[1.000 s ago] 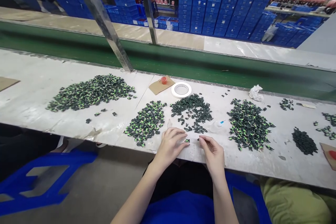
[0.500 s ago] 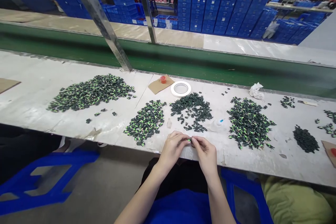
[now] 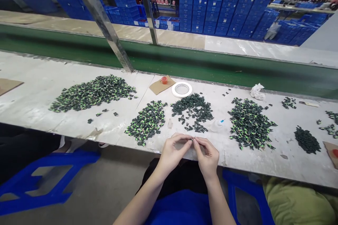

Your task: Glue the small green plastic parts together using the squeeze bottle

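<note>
My left hand [image 3: 173,151] and my right hand [image 3: 207,154] meet at the table's near edge, fingertips pinched together on one small dark part [image 3: 192,139]. Most of that part is hidden by the fingers. Just beyond the hands lies a heap of small dark pieces [image 3: 195,107]. A pile of black-and-green parts [image 3: 146,121] sits to the left of my hands, and another black-and-green pile [image 3: 250,123] to the right. Between the dark heap and the right pile is a clear bottle with a blue needle tip [image 3: 218,125].
A roll of white tape [image 3: 182,89] and a red-capped little pot [image 3: 164,79] on cardboard lie behind the heaps. Farther left spreads a large black-and-green pile [image 3: 92,93]. Crumpled tissue [image 3: 257,91] and a black pile [image 3: 306,140] are at right. A metal post [image 3: 105,24] rises behind.
Both hands stay together at nearly the same spot. The fingers have shifted slightly around the small part, and its green patch no longer shows.
</note>
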{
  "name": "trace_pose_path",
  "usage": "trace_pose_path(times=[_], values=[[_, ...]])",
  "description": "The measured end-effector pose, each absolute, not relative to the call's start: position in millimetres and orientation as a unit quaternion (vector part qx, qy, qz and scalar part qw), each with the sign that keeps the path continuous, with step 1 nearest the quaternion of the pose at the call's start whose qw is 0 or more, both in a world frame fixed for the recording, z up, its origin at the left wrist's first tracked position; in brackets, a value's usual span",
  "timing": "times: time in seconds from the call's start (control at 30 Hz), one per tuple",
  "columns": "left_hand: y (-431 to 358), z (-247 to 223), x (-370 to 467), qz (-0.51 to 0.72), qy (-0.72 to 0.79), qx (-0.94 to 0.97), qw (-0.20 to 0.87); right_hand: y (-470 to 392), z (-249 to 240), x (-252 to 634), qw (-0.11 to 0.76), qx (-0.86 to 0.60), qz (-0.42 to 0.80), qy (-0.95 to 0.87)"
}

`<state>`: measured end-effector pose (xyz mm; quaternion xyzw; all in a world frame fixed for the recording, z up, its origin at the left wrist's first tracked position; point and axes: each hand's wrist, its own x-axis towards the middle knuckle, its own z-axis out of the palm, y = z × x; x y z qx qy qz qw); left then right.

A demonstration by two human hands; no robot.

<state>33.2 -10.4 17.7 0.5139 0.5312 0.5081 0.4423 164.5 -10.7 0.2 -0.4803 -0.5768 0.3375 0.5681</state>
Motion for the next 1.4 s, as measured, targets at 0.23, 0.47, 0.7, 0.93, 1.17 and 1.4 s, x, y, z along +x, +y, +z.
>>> trace_pose_path(times=[0.23,0.47,0.7,0.93,1.17,1.4], values=[[-13.6,25.5,28.7,0.448,0.555,0.568,0.411,-9.0,11.2,184.0,0.513,-0.467,0.379,-0.613],[-17.7,35.6,32.6,0.442,0.564,0.581,0.386,-8.3,13.6,183.5,0.535,-0.457,0.408,-0.582],[-15.9,46.2,32.9,0.435,0.553,0.549,0.452,-12.2,6.5,180.0,0.560,-0.449,0.395,-0.573],[-14.3,34.5,36.9,0.446,0.522,0.564,0.458,-9.8,8.4,194.6,0.489,-0.458,0.329,-0.666],[4.6,7.8,-10.4,0.411,0.674,0.589,0.172,3.0,15.8,242.5,0.521,-0.574,0.083,-0.626],[23.4,-4.8,-38.7,0.387,0.695,0.606,0.005,25.3,9.6,256.8,0.485,-0.630,-0.048,-0.604]])
